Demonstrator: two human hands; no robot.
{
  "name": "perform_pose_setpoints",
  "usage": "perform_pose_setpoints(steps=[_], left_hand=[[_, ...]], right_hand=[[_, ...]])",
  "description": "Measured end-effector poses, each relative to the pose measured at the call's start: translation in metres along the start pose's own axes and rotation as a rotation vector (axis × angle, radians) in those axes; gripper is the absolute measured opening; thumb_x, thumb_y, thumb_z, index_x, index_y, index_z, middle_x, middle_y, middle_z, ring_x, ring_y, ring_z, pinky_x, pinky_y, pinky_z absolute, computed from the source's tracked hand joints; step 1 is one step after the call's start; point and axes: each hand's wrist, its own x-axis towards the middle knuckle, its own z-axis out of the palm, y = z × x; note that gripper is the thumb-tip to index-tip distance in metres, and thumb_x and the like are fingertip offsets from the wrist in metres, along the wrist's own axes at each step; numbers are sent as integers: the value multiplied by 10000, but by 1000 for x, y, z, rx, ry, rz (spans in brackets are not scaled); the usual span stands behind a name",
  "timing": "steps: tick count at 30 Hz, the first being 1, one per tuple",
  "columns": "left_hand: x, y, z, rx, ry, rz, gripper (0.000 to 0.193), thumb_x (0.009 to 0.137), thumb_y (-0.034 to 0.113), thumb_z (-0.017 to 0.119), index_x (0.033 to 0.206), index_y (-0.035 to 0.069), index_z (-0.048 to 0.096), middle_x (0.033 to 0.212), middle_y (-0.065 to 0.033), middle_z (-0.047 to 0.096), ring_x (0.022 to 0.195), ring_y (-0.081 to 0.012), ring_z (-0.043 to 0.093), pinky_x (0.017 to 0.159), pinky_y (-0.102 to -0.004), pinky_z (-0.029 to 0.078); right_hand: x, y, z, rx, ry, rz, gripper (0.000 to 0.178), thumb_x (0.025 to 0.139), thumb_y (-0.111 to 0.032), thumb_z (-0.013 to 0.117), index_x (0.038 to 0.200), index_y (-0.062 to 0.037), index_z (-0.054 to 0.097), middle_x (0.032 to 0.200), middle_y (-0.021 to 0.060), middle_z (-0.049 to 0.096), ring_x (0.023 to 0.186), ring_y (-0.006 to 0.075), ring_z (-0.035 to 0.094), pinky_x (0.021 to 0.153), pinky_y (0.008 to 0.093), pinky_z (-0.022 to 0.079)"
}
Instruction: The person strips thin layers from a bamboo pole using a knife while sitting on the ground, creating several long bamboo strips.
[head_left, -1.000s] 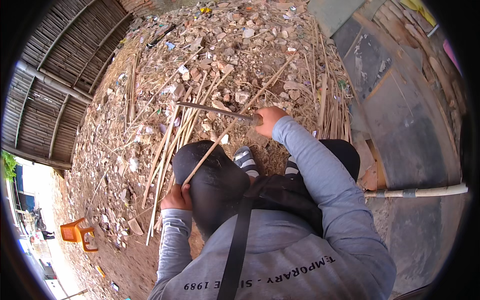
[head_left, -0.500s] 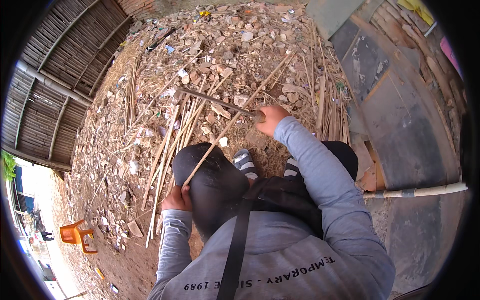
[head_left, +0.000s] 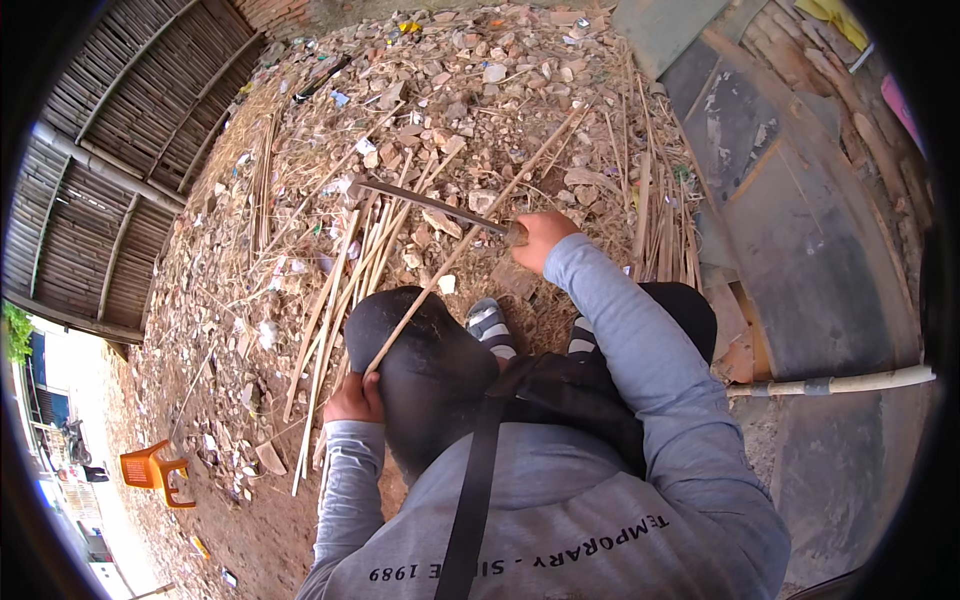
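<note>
Orange plastic forms the chair [head_left: 150, 468] at far left; next, loose pale strips [head_left: 372, 245] lie together. The left hand [head_left: 355, 398] has its fingers closed on the near end of a long strip [head_left: 422, 302] slanting up rightward. A knife [head_left: 430, 206] crosses it, contact hard to judge; the right hand [head_left: 543, 241] wraps its handle. Shaving seems in hand; the next stroke calls for a steady left hold.

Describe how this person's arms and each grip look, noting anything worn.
The left sleeve and right sleeve are long, grey-blue and creased, reaching the wrists. The left grip and right grip are bare; no gloves show.
</note>
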Motion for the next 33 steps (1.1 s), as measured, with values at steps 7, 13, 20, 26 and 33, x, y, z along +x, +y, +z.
perform_pose_setpoints(steps=[7,13,20,26,33], left_hand=[[-1,0,-1,-23,-6,6,359,921,419,494,780,96,560,632,-185,597,580,-424,579,518,-530,434],[0,-4,3,-10,10,30,360,924,426,492,793,96,558,628,-183,599,578,-423,580,517,-526,437],[0,0,-3,67,-43,-9,355,925,427,490,803,99,555,642,-188,604,578,-419,588,514,-525,441],[-2,-7,1,32,-10,6,351,925,422,492,804,100,559,636,-189,602,576,-415,588,512,-526,444],[2,-4,-1,118,-49,5,368,921,443,498,783,106,557,616,-187,595,561,-406,588,500,-522,445]], right_hand=[[-5,-5,-18,-23,-13,15,306,700,-277,683,934,-81,669,856,159,671,822,348,644,770,420,520],[-5,-8,-11,-25,63,56,296,718,-286,677,940,-92,665,860,160,668,819,350,643,764,422,520],[3,9,-5,7,16,141,318,699,-257,657,978,-104,666,878,177,664,841,362,636,776,427,518],[-12,-19,-21,-61,-90,14,256,756,-249,640,971,-115,677,909,153,672,878,350,640,809,434,510],[6,27,-22,9,6,289,260,808,-264,610,1011,-114,672,920,154,676,886,338,644,824,411,508]])
